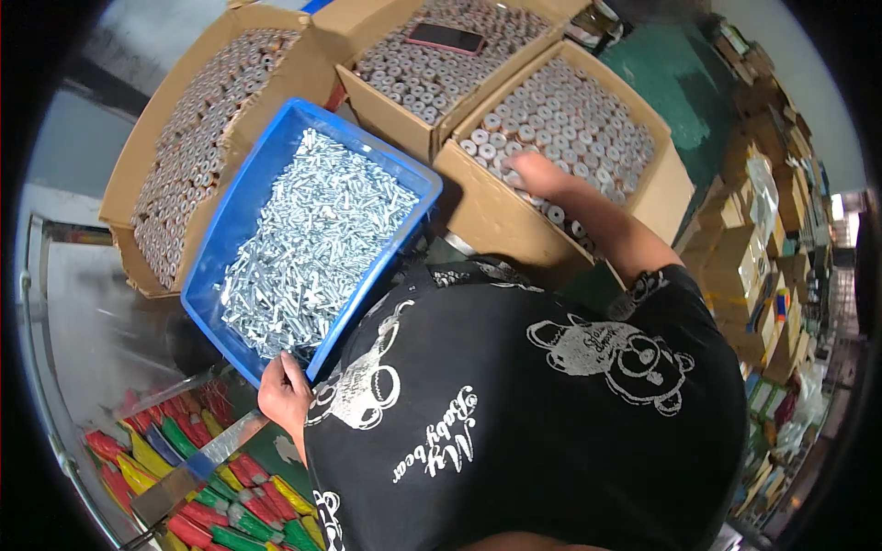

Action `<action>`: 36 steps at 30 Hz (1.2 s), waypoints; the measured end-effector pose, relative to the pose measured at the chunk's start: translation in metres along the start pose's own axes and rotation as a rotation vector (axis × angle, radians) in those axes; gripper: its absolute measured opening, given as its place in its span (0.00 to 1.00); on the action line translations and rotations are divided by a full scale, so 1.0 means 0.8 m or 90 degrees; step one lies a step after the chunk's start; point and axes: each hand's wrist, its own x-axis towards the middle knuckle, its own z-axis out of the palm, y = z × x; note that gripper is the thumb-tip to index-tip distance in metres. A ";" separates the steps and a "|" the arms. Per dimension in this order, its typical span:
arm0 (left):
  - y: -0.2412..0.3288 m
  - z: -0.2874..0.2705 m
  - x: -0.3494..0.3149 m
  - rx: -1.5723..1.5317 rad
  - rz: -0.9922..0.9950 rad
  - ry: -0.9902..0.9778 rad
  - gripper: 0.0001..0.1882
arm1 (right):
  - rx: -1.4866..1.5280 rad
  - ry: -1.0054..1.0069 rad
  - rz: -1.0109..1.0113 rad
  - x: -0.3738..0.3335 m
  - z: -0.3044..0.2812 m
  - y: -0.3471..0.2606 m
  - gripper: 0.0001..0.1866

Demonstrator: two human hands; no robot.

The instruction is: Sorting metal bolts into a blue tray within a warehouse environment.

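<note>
At the near corner of a blue plastic bin (418, 230), my left hand (283, 393) has its fingers bent together over the rim, beside the metal pieces. Whatever those fingers hold is too small to tell. Shiny, slim, screw-like metal pieces (322, 239) fill the bin in a loose heap. On the right, my right hand (537, 174) reaches into a cardboard box (514, 225) packed with upright cylinders (588, 119) that have grey ring-shaped tops. Its fingers curl down against the cylinders near the box's left side; their grip is partly hidden.
Two more cardboard boxes of similar cylinders stand at the far left (138, 174) and far middle (395, 115). A phone (446, 38) lies on the middle box's cylinders. Red, green and yellow bundles (239, 496) lie at the lower left. Stacked cartons (735, 266) line the right side.
</note>
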 end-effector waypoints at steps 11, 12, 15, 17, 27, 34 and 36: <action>0.004 -0.012 0.000 0.030 0.018 0.017 0.13 | -0.155 0.188 -0.108 0.241 -0.136 -0.069 0.11; 0.002 -0.012 -0.003 0.020 0.024 0.020 0.13 | -0.294 0.111 -0.048 0.271 -0.114 -0.065 0.11; 0.003 -0.015 -0.003 0.029 0.039 0.027 0.13 | -0.444 -0.006 0.003 0.300 -0.080 -0.065 0.12; 0.006 -0.014 0.001 0.035 0.038 0.028 0.15 | -0.422 -0.020 0.086 0.301 -0.062 -0.058 0.13; 0.007 -0.022 0.006 0.014 0.063 0.050 0.15 | -0.427 0.046 0.016 0.303 -0.068 -0.047 0.09; 0.004 -0.024 0.001 0.003 0.062 0.049 0.15 | 0.690 0.024 0.110 0.315 -0.171 -0.123 0.18; 0.002 -0.025 -0.001 0.001 0.063 0.050 0.14 | 0.546 -0.133 -0.017 0.346 -0.228 -0.219 0.15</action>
